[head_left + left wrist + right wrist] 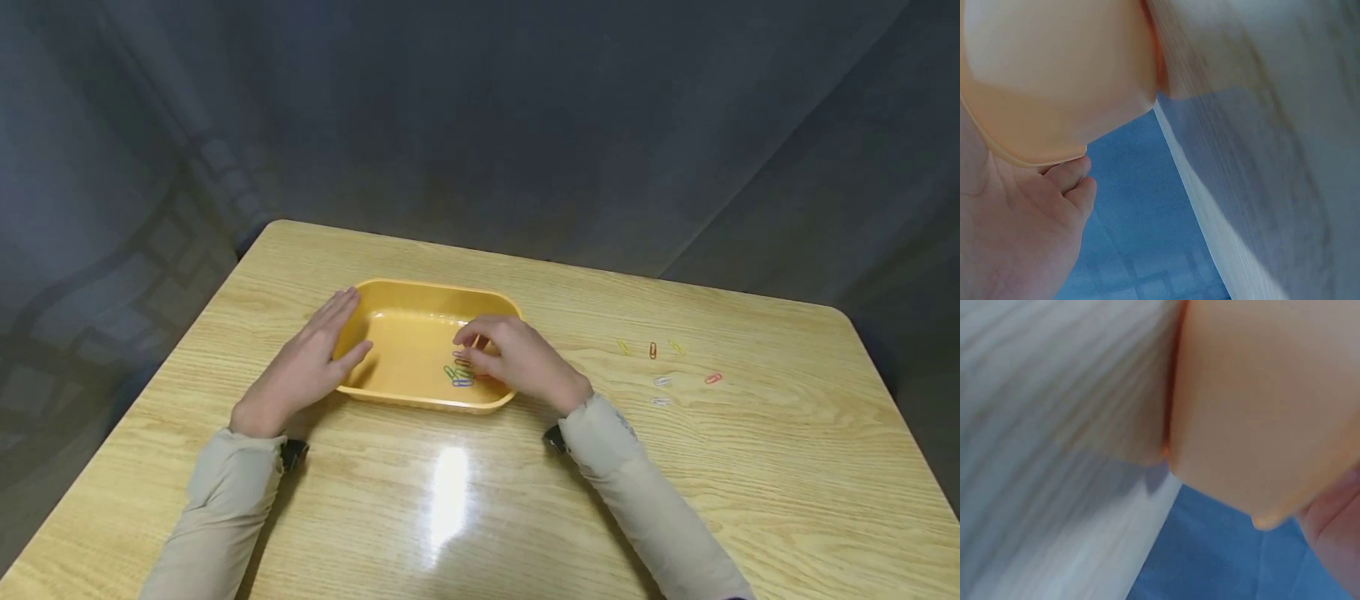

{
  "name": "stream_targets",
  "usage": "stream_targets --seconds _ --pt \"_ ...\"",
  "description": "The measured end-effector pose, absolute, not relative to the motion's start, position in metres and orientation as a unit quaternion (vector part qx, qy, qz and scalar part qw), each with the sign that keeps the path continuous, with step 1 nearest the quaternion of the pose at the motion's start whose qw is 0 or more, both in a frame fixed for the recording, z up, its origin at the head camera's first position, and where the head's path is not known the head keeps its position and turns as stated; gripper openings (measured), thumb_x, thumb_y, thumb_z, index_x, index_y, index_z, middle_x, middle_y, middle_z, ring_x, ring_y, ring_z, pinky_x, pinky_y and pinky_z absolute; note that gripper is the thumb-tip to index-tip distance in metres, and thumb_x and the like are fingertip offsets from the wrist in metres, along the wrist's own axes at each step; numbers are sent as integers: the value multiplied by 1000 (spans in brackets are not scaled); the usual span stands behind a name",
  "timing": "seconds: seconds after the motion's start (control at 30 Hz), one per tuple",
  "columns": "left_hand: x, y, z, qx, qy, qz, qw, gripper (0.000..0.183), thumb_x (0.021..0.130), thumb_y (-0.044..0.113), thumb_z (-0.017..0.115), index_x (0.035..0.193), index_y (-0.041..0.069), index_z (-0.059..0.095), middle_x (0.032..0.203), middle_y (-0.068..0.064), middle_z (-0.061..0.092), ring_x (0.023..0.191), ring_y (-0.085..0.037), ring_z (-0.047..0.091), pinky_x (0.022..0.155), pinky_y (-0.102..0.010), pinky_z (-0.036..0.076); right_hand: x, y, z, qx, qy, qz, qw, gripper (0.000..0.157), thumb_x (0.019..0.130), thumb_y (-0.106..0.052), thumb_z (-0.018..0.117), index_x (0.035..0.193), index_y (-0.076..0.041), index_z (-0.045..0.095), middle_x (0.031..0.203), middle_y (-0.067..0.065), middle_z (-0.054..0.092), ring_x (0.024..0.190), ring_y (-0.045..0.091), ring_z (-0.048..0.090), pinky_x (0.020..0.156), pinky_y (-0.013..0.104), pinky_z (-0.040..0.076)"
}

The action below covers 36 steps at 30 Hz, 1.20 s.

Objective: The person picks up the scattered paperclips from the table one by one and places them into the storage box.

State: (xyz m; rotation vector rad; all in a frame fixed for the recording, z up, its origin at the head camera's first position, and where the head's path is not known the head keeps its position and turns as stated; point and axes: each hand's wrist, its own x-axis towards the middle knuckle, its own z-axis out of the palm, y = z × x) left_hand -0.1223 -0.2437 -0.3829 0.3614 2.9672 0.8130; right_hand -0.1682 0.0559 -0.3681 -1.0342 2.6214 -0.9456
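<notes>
A yellow plastic tray (pixel 405 287) stands on the table. My left hand (pixel 306 367) lies along its left rim with straight fingers, the thumb pointing inward over the tray. The left wrist view shows the palm against the rim. My right hand (pixel 521 358) reaches over the right end, fingers bent and fingertips parted from the thumb, low above several coloured paper clips. Among those are a green paper clip (pixel 449 372) and a blue paper clip (pixel 462 383). The hand hides part of the pile. In the right wrist view, the tray's outer wall (pixel 1247 419) blocks the fingertips.
On the table (pixel 750 467) to the right lie more clips: two yellow, an orange paper clip (pixel 653 351), a red paper clip (pixel 713 378) and two whitish ones, including a white paper clip (pixel 661 402). A dark curtain (pixel 525 125) hangs behind the table's far edge.
</notes>
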Motion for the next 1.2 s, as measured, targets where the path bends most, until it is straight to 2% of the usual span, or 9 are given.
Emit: stream_targets --seconds 0.17,0.27,0.6,0.8,1.03,1.2 --pt "-123 -244 -383 118 958 262 21 76 102 38 52 158 2 15 167 -16 12 156 -32 8 126 -54 13 -165 71 -359 -333 870 -357 71 18 97 -13 63 112 -8 71 108 3 72 92 14 63 81 39 58" --pt "-123 -245 -382 118 958 261 20 76 102 38 52 158 2 15 167 -16 12 156 -32 8 126 -54 14 -162 83 -356 -332 867 -368 54 16 95 -10 65 110 -9 71 107 4 72 91 14 63 82 40 58" --pt "-123 -250 -385 125 956 265 3 72 104 37 48 157 0 18 166 -18 16 155 -35 12 125 -55 16 -147 121 -353 -302 881 -364 18 16 95 -13 67 110 -11 72 106 1 72 93 13 65 87 41 56" --pt "-123 -251 -385 123 953 276 4 72 104 36 49 157 -1 17 166 -19 16 154 -35 12 125 -55 16 -140 141 -351 -275 898 -344 -2 13 95 -16 68 108 -17 71 107 0 73 94 13 66 82 41 56" --pt "-121 -251 -384 120 953 278 7 70 105 33 48 157 -1 17 166 -19 15 155 -35 11 125 -55 15 -134 161 -356 -264 906 -332 -15 14 95 -15 68 108 -14 72 106 2 73 93 14 66 81 41 56" --pt "-121 -251 -383 117 953 278 12 70 105 33 48 158 0 16 166 -17 14 155 -35 11 125 -54 15 -131 175 -359 -262 909 -322 -35 14 93 -11 69 107 -12 72 104 2 73 91 13 66 79 37 56"
